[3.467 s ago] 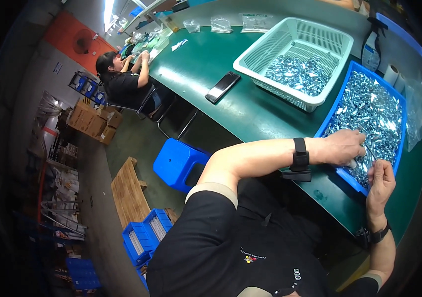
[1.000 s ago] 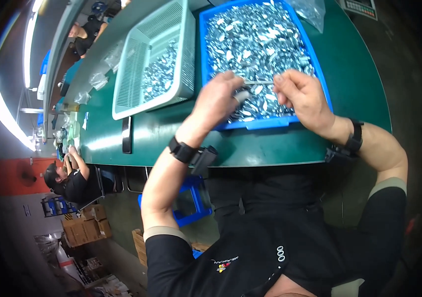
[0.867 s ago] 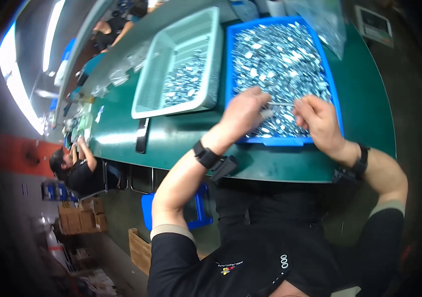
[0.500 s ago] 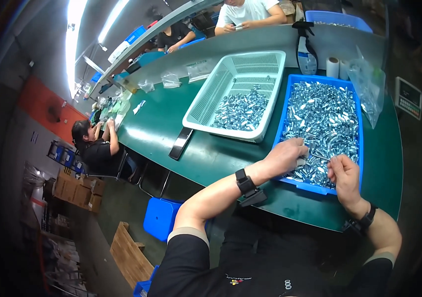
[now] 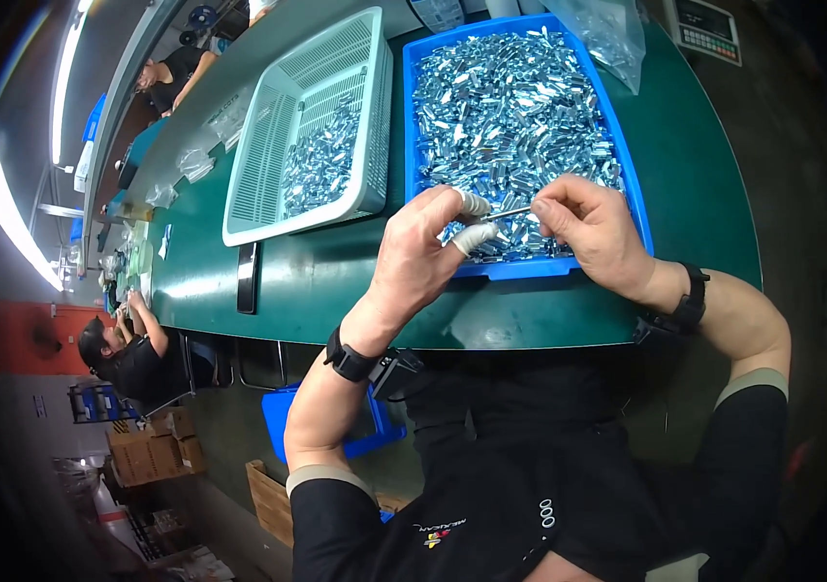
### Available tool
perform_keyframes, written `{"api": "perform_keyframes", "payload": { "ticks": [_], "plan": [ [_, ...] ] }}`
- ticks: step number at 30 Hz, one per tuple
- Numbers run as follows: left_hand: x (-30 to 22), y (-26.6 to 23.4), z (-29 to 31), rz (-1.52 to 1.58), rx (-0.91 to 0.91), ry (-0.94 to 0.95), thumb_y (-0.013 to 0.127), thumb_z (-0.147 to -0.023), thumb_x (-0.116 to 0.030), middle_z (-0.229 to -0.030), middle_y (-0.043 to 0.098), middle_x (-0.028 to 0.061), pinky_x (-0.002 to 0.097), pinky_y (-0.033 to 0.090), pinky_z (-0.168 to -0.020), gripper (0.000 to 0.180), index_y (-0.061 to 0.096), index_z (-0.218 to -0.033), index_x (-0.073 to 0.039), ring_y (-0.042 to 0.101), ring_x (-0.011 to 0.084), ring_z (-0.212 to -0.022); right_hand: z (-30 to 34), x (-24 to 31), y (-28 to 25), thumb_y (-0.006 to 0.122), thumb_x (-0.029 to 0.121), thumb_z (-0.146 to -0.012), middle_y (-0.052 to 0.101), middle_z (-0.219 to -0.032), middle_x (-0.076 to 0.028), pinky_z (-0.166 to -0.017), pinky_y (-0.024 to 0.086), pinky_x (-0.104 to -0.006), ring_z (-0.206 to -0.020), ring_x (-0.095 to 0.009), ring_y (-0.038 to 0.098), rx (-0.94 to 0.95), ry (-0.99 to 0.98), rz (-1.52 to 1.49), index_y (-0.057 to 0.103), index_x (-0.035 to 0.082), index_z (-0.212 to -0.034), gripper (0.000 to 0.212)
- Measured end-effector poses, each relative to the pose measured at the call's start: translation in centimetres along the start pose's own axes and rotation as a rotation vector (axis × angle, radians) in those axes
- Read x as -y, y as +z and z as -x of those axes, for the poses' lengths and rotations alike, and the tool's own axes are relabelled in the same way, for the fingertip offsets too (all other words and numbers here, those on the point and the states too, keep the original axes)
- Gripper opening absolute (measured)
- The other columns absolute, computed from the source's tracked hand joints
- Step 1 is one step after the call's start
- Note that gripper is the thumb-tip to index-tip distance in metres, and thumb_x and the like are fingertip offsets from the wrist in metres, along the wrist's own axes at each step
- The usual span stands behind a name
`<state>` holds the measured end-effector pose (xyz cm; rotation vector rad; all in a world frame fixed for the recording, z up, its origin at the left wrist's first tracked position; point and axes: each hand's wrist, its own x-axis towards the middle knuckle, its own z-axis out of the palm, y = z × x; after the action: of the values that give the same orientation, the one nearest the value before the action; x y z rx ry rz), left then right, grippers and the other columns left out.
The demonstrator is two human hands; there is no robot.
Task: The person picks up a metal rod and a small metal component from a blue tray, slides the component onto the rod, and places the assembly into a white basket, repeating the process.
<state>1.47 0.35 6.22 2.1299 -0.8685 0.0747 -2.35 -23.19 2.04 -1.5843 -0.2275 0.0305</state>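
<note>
Over the near edge of the blue bin (image 5: 638, 209), my right hand (image 5: 593, 233) pinches a thin metal rod (image 5: 510, 212) between thumb and fingers. The rod points left toward my left hand (image 5: 418, 250), whose thumb and forefinger tips wear white wraps. Those two fingers are curled around the rod's far end. Any small part between them is too small to make out. Many shiny little metal pieces (image 5: 510, 107) fill the bin beneath both hands. To the left, a pale green slotted basket (image 5: 239, 209) holds a smaller heap of similar pieces (image 5: 321, 160).
A black phone (image 5: 248, 278) lies on the green table (image 5: 336, 306) by the basket. Clear plastic bags (image 5: 612, 48) lie beyond the bin's right side, and a scale (image 5: 706, 29) stands farther right. Another person (image 5: 142, 354) sits at the table's left end. A blue stool (image 5: 283, 422) stands below.
The view has turned and shifted, so the bin and basket appear higher and farther left. My left hand has turned, showing its wrapped thumb and forefinger. The rod stays in my right hand.
</note>
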Motion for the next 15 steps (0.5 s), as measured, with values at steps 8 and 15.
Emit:
{"api": "perform_keyframes", "payload": {
  "ticks": [8,15],
  "plan": [
    [-1.2,1.5,-0.2,-0.208,-0.008,0.200,0.083,-0.077,-0.006,-0.082,0.064,0.0092,0.0364,0.049,-0.065,0.022,0.068,-0.093,-0.002,0.062,0.0270,-0.074,0.5,0.2,0.1,0.060,0.030,-0.104,0.063,-0.066,-0.001,-0.054,0.042,-0.0231,-0.059,-0.006,0.054,0.049,-0.002,0.054,0.069,0.002,-0.086,0.034],
    [-1.5,1.7,-0.2,-0.253,-0.010,0.228,0.081,-0.078,-0.007,-0.079,0.057,0.0088,0.0397,0.047,-0.064,0.023,0.062,-0.089,-0.004,0.058,0.0284,-0.074,-0.1,0.2,0.2,0.058,0.035,-0.105,0.060,-0.063,-0.001,-0.054,0.044,-0.0244,-0.059,-0.007,0.057,0.195,0.000,0.097,0.068,0.000,-0.080,0.045]
  ]
}}
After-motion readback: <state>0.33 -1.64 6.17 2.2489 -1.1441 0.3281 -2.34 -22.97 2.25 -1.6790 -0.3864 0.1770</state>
